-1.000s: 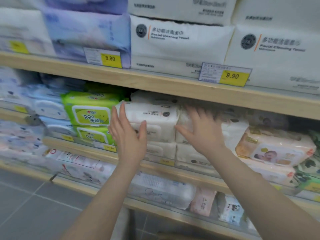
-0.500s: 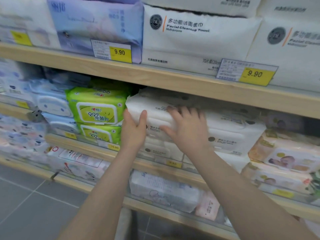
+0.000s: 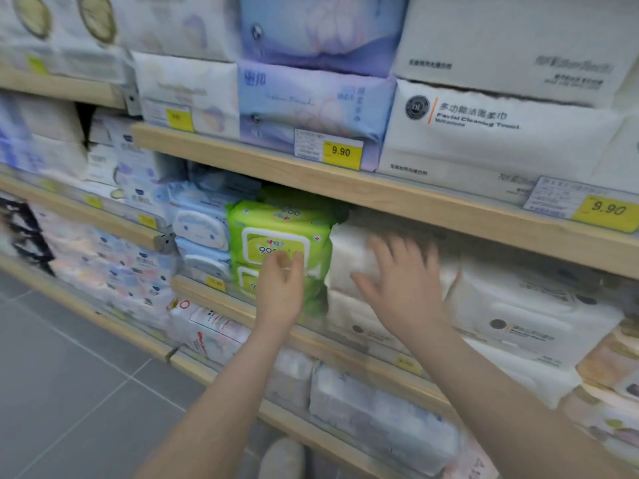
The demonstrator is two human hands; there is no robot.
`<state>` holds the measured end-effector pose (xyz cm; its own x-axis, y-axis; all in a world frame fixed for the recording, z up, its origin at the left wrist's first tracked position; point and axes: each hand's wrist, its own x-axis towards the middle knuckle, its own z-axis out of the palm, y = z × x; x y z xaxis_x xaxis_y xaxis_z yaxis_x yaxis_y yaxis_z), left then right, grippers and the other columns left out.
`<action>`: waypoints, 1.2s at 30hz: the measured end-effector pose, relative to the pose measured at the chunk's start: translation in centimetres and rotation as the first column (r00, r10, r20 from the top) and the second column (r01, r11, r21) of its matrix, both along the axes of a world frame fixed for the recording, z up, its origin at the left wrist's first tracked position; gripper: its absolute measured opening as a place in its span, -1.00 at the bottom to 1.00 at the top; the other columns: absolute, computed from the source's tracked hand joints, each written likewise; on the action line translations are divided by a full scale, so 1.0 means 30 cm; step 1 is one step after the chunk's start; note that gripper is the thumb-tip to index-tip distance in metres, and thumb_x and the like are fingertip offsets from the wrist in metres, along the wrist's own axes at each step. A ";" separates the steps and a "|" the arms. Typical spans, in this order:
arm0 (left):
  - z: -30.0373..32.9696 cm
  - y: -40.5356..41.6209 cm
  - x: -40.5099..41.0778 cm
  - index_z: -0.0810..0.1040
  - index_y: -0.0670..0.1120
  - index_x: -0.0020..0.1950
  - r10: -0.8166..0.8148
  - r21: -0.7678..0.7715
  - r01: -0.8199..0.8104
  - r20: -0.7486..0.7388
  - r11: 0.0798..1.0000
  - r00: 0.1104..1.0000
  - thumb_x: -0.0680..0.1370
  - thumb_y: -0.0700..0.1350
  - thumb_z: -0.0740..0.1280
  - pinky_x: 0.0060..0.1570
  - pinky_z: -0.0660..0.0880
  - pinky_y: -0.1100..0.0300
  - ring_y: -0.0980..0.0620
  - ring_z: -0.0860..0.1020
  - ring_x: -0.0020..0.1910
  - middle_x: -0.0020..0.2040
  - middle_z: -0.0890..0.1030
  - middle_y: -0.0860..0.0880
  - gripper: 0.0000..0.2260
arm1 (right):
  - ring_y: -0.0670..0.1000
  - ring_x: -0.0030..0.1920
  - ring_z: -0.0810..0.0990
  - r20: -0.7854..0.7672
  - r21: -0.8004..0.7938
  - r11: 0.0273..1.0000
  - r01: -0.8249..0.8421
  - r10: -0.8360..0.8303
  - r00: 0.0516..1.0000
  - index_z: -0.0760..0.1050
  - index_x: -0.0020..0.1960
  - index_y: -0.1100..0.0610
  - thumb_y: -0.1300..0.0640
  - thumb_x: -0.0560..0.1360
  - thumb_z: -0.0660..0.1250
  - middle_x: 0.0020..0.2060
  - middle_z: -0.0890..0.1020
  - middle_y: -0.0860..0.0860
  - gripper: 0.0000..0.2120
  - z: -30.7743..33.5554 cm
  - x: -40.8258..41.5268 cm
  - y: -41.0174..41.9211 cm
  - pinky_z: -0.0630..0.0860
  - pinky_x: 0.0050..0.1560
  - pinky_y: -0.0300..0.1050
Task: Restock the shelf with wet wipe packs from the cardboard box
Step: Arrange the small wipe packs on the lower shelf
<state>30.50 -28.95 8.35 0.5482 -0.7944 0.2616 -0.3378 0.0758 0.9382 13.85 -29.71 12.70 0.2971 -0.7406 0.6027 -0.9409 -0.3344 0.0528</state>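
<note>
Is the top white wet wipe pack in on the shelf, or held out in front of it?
In. The top white pack lies on the white stack under the shelf board; the right hand rests spread against it.

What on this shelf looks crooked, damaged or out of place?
Nothing clearly stands out. The white wipe packs under the right hand sit stacked beside the green packs, and the left hand hovers before those. The picture is blurred, so small tilts cannot be judged.
</note>
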 end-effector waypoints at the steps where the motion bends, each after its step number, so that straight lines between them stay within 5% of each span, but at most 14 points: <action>1: -0.003 0.005 0.055 0.35 -0.15 0.35 0.049 -0.027 -0.049 -0.004 0.998 0.999 0.60 0.06 0.19 0.05 0.31 0.20 0.05 0.44 0.10 0.28 0.47 -0.10 -0.59 | 0.17 0.15 0.52 -0.007 -0.013 0.998 -0.056 0.056 0.998 0.47 0.25 0.10 -0.21 0.42 0.07 0.15 0.55 0.12 -0.44 0.011 0.059 -0.006 0.18 0.28 0.22; 5: -0.033 -0.024 0.218 0.13 -0.05 0.52 0.082 -0.034 -0.081 0.024 0.996 0.996 0.61 0.04 0.19 0.37 0.21 0.02 -0.08 0.22 0.44 0.47 0.24 -0.14 -0.48 | 0.14 0.36 0.34 -0.065 0.146 0.983 -0.108 0.118 0.991 0.19 0.47 -0.01 -0.17 0.55 0.15 0.40 0.33 0.08 -0.46 0.065 0.246 -0.086 0.13 0.37 0.13; 10: -0.075 -0.102 0.243 -0.10 0.14 0.55 0.027 -0.071 -0.020 0.101 0.997 0.995 0.61 0.04 0.17 0.39 0.12 0.07 -0.03 0.10 0.50 0.54 0.11 -0.10 -0.40 | 0.17 0.39 0.27 -0.076 0.277 0.961 0.019 0.002 0.997 0.12 0.49 -0.11 -0.18 0.54 0.19 0.35 0.39 0.11 -0.44 0.045 0.342 -0.203 0.16 0.37 0.06; 19: -0.069 -0.230 0.285 -0.16 0.22 0.52 0.028 0.006 -0.029 0.141 1.000 0.990 0.61 0.13 0.09 0.27 0.23 0.04 -0.18 0.33 0.32 0.30 0.32 -0.28 -0.43 | 0.15 0.26 0.37 -0.079 0.056 0.998 -0.012 0.016 0.997 0.37 0.36 -0.09 -0.23 0.51 0.21 0.13 0.57 0.10 -0.53 0.010 0.343 -0.243 0.25 0.22 0.02; 25: -0.064 -0.247 0.280 -0.19 0.20 0.52 0.025 0.054 -0.035 0.171 0.998 0.985 0.62 0.14 0.05 0.33 0.19 -0.05 -0.22 0.27 0.36 0.31 0.31 -0.34 -0.44 | 0.17 0.28 0.34 -0.106 0.068 0.998 0.019 -0.012 0.994 0.29 0.40 -0.05 -0.23 0.54 0.14 0.16 0.54 0.11 -0.51 -0.007 0.346 -0.243 0.22 0.27 0.04; 28: -0.032 -0.213 0.237 -0.14 0.18 0.53 0.069 0.093 -0.091 0.214 0.991 0.974 0.61 0.14 0.06 0.41 0.08 -0.13 -0.24 0.09 0.47 0.46 0.13 -0.34 -0.44 | 0.16 0.27 0.37 -0.113 0.086 0.996 -0.029 0.038 0.993 0.24 0.45 -0.04 -0.22 0.50 0.21 0.20 0.51 0.12 -0.43 -0.009 0.332 -0.218 0.18 0.34 0.09; 32: 0.011 -0.146 0.118 0.09 0.14 0.52 0.096 -0.102 -0.044 0.598 0.994 0.795 0.59 0.13 0.10 0.39 0.11 -0.24 -0.28 0.03 0.48 0.53 0.03 -0.24 -0.50 | 0.18 0.21 0.48 -0.049 -0.093 0.995 -0.036 0.032 0.998 0.38 0.35 0.01 -0.15 0.34 0.41 0.25 0.50 0.12 -0.37 -0.078 0.174 -0.101 0.22 0.29 0.23; 36: 0.014 -0.157 0.018 0.21 0.16 0.47 0.006 -0.028 0.026 0.785 0.999 0.620 0.58 0.15 -0.04 0.32 0.11 -0.40 -0.21 -0.01 0.51 0.54 0.08 -0.13 -0.55 | 0.20 0.31 0.42 -0.133 -0.274 0.961 0.036 -0.075 0.988 0.37 0.39 -0.03 -0.10 0.37 0.43 0.32 0.45 0.13 -0.38 -0.168 -0.074 -0.033 0.09 0.35 0.30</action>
<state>31.04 -33.66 8.77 0.1142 -0.7808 0.6142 -0.9432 0.1089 0.3138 11.64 -30.71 7.67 0.3561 -0.5734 0.7378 -0.9342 -0.2369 0.2668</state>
